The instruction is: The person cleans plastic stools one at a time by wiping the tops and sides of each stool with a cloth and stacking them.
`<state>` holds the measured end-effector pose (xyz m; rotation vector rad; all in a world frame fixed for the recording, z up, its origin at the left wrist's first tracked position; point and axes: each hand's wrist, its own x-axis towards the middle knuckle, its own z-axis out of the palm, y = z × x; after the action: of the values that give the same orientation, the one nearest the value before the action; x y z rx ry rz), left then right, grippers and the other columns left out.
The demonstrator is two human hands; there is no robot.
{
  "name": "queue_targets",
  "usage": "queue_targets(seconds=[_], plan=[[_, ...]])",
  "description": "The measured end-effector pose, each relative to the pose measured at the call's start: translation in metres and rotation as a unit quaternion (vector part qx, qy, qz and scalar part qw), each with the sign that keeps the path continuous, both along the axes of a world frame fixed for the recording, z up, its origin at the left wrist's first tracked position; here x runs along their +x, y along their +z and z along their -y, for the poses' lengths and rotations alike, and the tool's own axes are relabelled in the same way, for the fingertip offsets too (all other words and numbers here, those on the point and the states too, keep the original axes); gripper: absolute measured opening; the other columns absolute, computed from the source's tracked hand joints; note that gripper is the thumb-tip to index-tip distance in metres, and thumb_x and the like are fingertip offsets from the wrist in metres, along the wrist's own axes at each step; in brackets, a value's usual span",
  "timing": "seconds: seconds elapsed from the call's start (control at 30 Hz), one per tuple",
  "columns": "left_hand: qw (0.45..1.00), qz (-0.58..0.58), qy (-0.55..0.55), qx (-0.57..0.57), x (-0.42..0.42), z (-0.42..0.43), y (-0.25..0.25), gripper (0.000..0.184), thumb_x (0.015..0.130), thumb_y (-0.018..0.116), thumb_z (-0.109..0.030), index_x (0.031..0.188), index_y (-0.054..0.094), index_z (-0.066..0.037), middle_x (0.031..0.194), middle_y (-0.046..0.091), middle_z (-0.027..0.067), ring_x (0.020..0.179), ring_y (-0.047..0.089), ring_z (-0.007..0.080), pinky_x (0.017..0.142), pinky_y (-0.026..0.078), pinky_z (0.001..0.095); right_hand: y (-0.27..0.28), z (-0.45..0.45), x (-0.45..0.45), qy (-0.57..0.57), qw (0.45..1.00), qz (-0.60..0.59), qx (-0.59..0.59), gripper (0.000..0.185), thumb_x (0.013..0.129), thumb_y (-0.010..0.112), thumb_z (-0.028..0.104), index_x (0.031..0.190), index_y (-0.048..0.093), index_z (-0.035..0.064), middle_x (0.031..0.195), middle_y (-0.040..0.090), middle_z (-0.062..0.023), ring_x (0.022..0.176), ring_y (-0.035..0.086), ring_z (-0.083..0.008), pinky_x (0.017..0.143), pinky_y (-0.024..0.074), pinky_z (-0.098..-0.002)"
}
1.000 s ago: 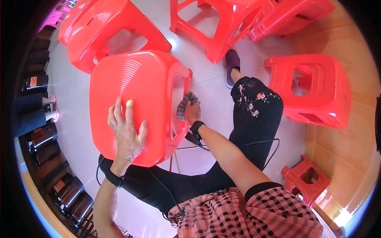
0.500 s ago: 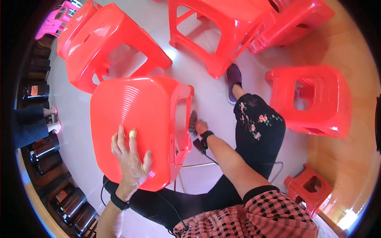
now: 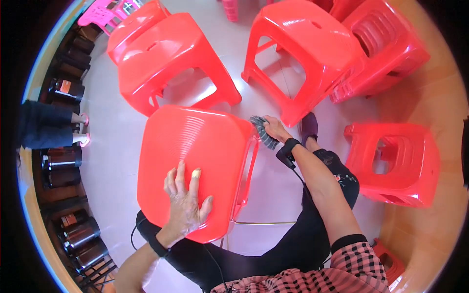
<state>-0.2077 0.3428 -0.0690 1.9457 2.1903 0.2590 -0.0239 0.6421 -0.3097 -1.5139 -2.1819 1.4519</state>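
Observation:
A red plastic stool (image 3: 195,146) stands upright before me, its square seat marked with shiny curved rings. Fingers spread, my left hand (image 3: 186,204) lies open and flat on the near part of that seat; one fingertip has a yellowish wrap. My right hand (image 3: 277,129) is closed around a bunched grey striped cloth (image 3: 264,133). The cloth is beside the seat's far right corner, close to the stool's side; whether it touches is unclear. Black bands with a cable are on my wrists.
More red stools stand around: stacked ones (image 3: 161,58) at far left, another (image 3: 308,39) at far right, and one (image 3: 395,163) by the wooden panel (image 3: 439,97). A pink chair (image 3: 105,17) is at the back. Another person's legs (image 3: 53,126) are at left beside dark jars (image 3: 66,158).
My right hand has moved up and forward with the cloth, from beside the stool's legs to near the seat corner. My left hand stays on the seat. The camera view has shifted.

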Motion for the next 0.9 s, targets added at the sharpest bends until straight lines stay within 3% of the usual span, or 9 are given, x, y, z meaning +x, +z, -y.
queue_targets(seconds=[0.07, 0.1, 0.23, 0.33, 0.37, 0.47, 0.6, 0.7, 0.9], plan=[[1.000, -0.005, 0.010, 0.019, 0.001, -0.001, -0.001, 0.067, 0.078, 0.063, -0.027, 0.134, 0.038, 0.000, 0.146, 0.018, 0.0268, 0.130, 0.017, 0.0470, 0.106, 0.017, 0.0574, 0.027, -0.010, -0.009, 0.067, 0.994, -0.050, 0.074, 0.036, 0.083, 0.045, 0.019, 0.114, 0.058, 0.0053, 0.109, 0.061, -0.0232, 0.107, 0.057, -0.0376, 0.092, 0.0431, -0.0433], [1.000, -0.007, 0.005, 0.027, 0.001, -0.002, -0.001, 0.067, 0.078, 0.063, -0.027, 0.134, 0.038, 0.000, 0.145, 0.018, 0.0267, 0.130, 0.017, 0.0467, 0.106, 0.018, 0.0570, 0.056, -0.007, -0.013, 0.059, 0.988, -0.120, 0.082, 0.034, 0.084, 0.047, 0.023, 0.108, 0.060, 0.0035, 0.097, 0.064, -0.0221, 0.095, 0.061, -0.0352, 0.085, 0.0458, -0.0420], [0.996, -0.023, -0.004, 0.084, -0.002, -0.004, -0.010, 0.066, 0.078, 0.063, -0.029, 0.133, 0.040, -0.001, 0.143, 0.022, 0.0269, 0.128, 0.022, 0.0464, 0.105, 0.021, 0.0566, 0.163, 0.002, -0.034, 0.056, 0.977, -0.163, 0.130, 0.033, 0.081, 0.051, 0.027, 0.098, 0.063, 0.0017, 0.078, 0.063, -0.0184, 0.077, 0.063, -0.0281, 0.073, 0.0480, -0.0400], [0.993, -0.024, -0.008, 0.115, -0.004, -0.003, -0.015, 0.066, 0.078, 0.064, -0.032, 0.132, 0.042, -0.001, 0.141, 0.025, 0.0274, 0.126, 0.024, 0.0464, 0.105, 0.022, 0.0567, 0.239, 0.028, -0.048, 0.071, 0.964, -0.164, 0.196, 0.032, 0.082, 0.050, 0.028, 0.102, 0.062, 0.0054, 0.079, 0.062, -0.0166, 0.075, 0.062, -0.0272, 0.073, 0.0477, -0.0384], [0.992, -0.025, -0.012, 0.122, -0.003, -0.003, -0.015, 0.066, 0.078, 0.063, -0.033, 0.132, 0.042, -0.001, 0.140, 0.027, 0.0278, 0.126, 0.025, 0.0463, 0.104, 0.023, 0.0567, 0.255, 0.036, -0.055, 0.087, 0.963, -0.099, 0.235, 0.034, 0.078, 0.053, 0.030, 0.094, 0.063, 0.0015, 0.084, 0.064, -0.0213, 0.081, 0.064, -0.0337, 0.072, 0.0484, -0.0440], [0.991, -0.036, -0.014, 0.126, -0.002, -0.006, -0.014, 0.066, 0.079, 0.062, -0.035, 0.132, 0.042, -0.001, 0.139, 0.027, 0.0285, 0.126, 0.025, 0.0463, 0.104, 0.023, 0.0565, 0.265, 0.052, -0.075, 0.098, 0.925, 0.011, 0.367, 0.033, 0.077, 0.053, 0.029, 0.089, 0.062, -0.0001, 0.086, 0.064, -0.0228, 0.084, 0.063, -0.0373, 0.074, 0.0485, -0.0465], [0.993, -0.040, -0.012, 0.107, -0.001, -0.005, -0.012, 0.067, 0.081, 0.060, -0.036, 0.134, 0.042, -0.001, 0.140, 0.027, 0.0295, 0.126, 0.025, 0.0471, 0.105, 0.022, 0.0573, 0.258, 0.063, -0.121, 0.132, 0.905, -0.024, 0.404, 0.033, 0.080, 0.053, 0.032, 0.095, 0.058, 0.0026, 0.090, 0.060, -0.0220, 0.086, 0.062, -0.0387, 0.073, 0.0507, -0.0478], [0.993, -0.035, -0.017, 0.111, -0.002, -0.006, -0.014, 0.066, 0.081, 0.059, -0.036, 0.133, 0.042, 0.000, 0.139, 0.027, 0.0304, 0.126, 0.024, 0.0482, 0.104, 0.022, 0.0578, 0.259, 0.077, -0.175, 0.186, 0.906, -0.053, 0.375, 0.038, 0.080, 0.056, 0.028, 0.112, 0.054, 0.0054, 0.109, 0.055, -0.0215, 0.096, 0.058, -0.0396, 0.080, 0.0483, -0.0503], [0.995, 0.013, -0.017, 0.098, -0.002, -0.005, -0.011, 0.066, 0.082, 0.058, -0.038, 0.134, 0.042, -0.001, 0.133, 0.034, 0.0311, 0.121, 0.030, 0.0508, 0.102, 0.024, 0.0593, 0.259, 0.119, -0.257, 0.434, 0.824, -0.183, 0.315, 0.047, 0.077, 0.058, 0.025, 0.119, 0.054, 0.0044, 0.112, 0.055, -0.0192, 0.105, 0.055, -0.0349, 0.093, 0.0437, -0.0429]])
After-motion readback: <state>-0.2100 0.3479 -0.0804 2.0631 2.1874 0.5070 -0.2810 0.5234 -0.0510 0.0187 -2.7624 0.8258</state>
